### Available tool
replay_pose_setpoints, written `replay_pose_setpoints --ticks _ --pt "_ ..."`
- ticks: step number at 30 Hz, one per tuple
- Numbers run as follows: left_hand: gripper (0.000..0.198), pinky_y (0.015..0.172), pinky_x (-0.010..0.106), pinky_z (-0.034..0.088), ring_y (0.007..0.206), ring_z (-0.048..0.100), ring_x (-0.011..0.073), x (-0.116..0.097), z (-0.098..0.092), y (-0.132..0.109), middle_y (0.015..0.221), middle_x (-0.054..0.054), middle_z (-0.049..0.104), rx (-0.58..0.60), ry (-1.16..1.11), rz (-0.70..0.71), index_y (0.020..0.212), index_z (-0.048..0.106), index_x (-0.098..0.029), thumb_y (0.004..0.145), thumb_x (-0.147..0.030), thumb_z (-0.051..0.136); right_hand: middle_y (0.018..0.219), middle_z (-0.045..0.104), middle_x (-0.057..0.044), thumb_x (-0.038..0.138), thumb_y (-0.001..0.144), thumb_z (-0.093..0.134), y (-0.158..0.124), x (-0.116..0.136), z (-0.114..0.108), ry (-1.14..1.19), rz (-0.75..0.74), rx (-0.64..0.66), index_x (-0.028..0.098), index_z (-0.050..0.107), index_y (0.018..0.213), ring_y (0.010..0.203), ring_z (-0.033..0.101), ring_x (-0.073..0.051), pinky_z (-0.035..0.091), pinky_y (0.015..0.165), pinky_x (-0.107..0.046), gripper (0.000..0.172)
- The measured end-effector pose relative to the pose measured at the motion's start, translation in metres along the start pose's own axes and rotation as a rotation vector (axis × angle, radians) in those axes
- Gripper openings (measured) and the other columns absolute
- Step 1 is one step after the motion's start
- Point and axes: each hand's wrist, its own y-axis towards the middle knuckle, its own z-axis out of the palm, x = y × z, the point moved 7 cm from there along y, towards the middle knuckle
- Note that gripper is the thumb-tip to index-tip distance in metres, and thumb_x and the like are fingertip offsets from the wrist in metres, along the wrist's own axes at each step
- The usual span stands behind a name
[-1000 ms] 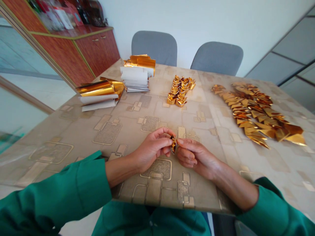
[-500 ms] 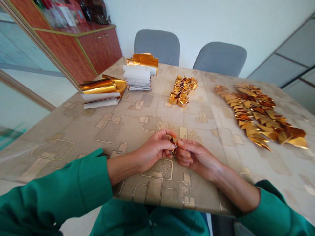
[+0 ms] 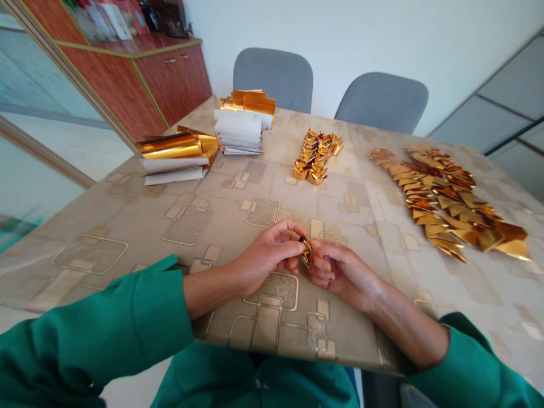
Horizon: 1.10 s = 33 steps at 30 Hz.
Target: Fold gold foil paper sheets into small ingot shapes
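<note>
The left hand (image 3: 266,258) has its grip clamped on the small folded gold foil piece (image 3: 305,250), just above the patterned beige tabletop (image 3: 127,226). The right hand (image 3: 340,271) pinches the other side. Even pressure along the crease should keep it sharp.

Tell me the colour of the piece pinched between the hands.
The piece is shiny gold; head view.

- The one head view looks from above the near edge of the table (image 3: 127,226), forward and down.
- It is nearest to the left hand (image 3: 267,258) and right hand (image 3: 340,272), both pinching a gold foil piece (image 3: 305,249).
- The far edge and two chairs (image 3: 272,76) stand at the top.
</note>
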Motion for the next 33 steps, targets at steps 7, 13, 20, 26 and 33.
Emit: replay_pose_setpoints --ticks 7,13,20,26,33 --pt "0.024 0.055 0.018 0.040 0.054 0.050 0.0052 0.001 -0.003 0.003 0.068 -0.004 0.058 0.013 -0.123 0.008 0.097 0.061 -0.016 0.076 -0.022 0.072 0.055 0.045 0.004 0.033 0.081 0.065 -0.004 0.004 0.001 0.008 0.021 -0.024 0.017 0.056 0.064 0.049 0.033 -0.008 0.029 0.051 -0.025 0.025" --pt "0.027 0.059 0.019 0.045 0.056 0.051 0.0042 0.008 -0.005 0.006 0.072 -0.004 0.058 0.037 -0.275 -0.068 0.101 0.065 -0.015 0.076 -0.018 0.074 0.054 0.044 0.005 0.034 0.082 0.065 -0.003 0.004 -0.003 0.046 0.051 -0.022 0.016 0.052 0.061 0.049 0.033 -0.007 0.028 0.050 -0.024 0.030" --pt "0.029 0.060 0.020 0.045 0.060 0.056 0.0065 0.007 -0.004 0.003 0.072 -0.001 0.063 0.026 -0.195 -0.064 0.100 0.064 -0.015 0.074 -0.018 0.077 0.056 0.052 0.004 0.038 0.083 0.064 -0.008 0.008 0.001 -0.100 -0.031 -0.030 0.018 0.057 0.071 0.051 0.039 -0.009 0.031 0.053 -0.024 0.025" --pt "0.027 0.063 0.022 0.047 0.061 0.058 0.0078 0.004 -0.001 0.000 0.072 -0.001 0.063 0.036 -0.137 0.002 0.100 0.066 -0.015 0.075 -0.019 0.076 0.054 0.049 0.005 0.034 0.081 0.066 -0.010 0.013 0.000 -0.357 -0.140 -0.121 0.018 0.056 0.076 0.048 0.035 -0.007 0.024 0.048 -0.024 0.020" --pt "0.022 0.063 0.021 0.048 0.061 0.058 0.0072 0.005 -0.001 0.002 0.070 -0.002 0.063 0.053 -0.174 0.006 0.096 0.067 -0.014 0.076 -0.018 0.076 0.058 0.049 0.005 0.036 0.084 0.060 -0.012 0.021 0.006 -0.508 -0.224 -0.141 0.018 0.055 0.084 0.050 0.037 -0.008 0.024 0.048 -0.026 0.018"
